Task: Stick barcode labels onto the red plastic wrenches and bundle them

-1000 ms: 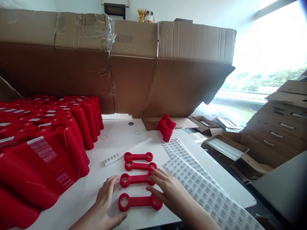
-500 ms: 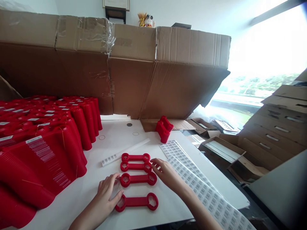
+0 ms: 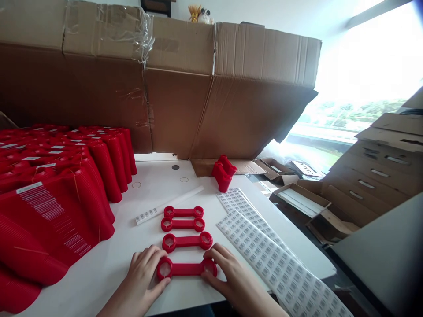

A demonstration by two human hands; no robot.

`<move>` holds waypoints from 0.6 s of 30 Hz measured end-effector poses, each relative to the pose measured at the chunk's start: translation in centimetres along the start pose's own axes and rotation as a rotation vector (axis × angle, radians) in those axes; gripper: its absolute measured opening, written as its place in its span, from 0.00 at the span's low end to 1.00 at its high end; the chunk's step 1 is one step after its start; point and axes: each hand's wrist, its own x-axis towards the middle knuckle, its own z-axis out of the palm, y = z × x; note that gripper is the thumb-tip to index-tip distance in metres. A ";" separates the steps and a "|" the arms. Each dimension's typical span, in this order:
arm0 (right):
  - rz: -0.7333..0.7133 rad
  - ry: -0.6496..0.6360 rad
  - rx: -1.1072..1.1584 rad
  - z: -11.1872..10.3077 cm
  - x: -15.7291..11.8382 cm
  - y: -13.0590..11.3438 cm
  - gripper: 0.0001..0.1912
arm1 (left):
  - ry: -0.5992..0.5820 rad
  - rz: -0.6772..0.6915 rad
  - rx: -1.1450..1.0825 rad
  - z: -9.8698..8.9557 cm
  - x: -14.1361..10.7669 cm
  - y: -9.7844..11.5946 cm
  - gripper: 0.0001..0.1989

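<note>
Several red dumbbell-shaped plastic pieces with a ring at each end lie in a column across the white table. My left hand [image 3: 143, 273] has its thumb and fingers around the left ring of the nearest red dumbbell-shaped piece [image 3: 187, 269]. Around that piece's right ring close the thumb and fingers of my right hand [image 3: 229, 273], partly covering it. Just beyond it lies another red piece [image 3: 187, 241], with two more, a third piece [image 3: 183, 224] and the farthest piece [image 3: 183, 212], close together behind.
Sheets of barcode labels [image 3: 264, 251] spread along the right side. A narrow label strip [image 3: 172, 204] lies behind the pieces, near a small red bundle [image 3: 224, 174]. Stacked red bundles [image 3: 66, 211] fill the left. Cardboard [image 3: 178, 105] leans over the back; open boxes [image 3: 300, 202] stand right.
My right hand has come nearer, from the second-farthest piece to the nearest one's right ring. My left hand has closed around its left ring. That piece sits slightly closer to the others.
</note>
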 end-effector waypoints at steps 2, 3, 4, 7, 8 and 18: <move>0.017 0.022 -0.016 0.0 0.1 0.5 0.09 | 0.047 -0.003 0.013 0.8 0.6 0.4 0.17; 0.023 0.034 -0.023 -0.1 0.3 0.8 0.09 | 0.069 -0.007 0.020 1.0 0.9 0.6 0.18; 0.028 0.049 -0.033 -0.3 0.4 1.1 0.10 | 0.086 -0.011 0.028 1.2 1.1 0.7 0.18; 0.045 0.114 -0.084 -1.1 1.3 1.8 0.09 | 0.121 -0.017 0.050 1.0 1.3 0.9 0.17; 0.046 0.137 -0.100 -1.4 1.6 2.0 0.10 | 0.140 -0.015 0.064 0.7 1.4 0.8 0.16; -0.020 0.062 -0.186 -2.1 3.8 2.7 0.12 | 0.171 0.044 0.179 -0.3 4.4 0.6 0.10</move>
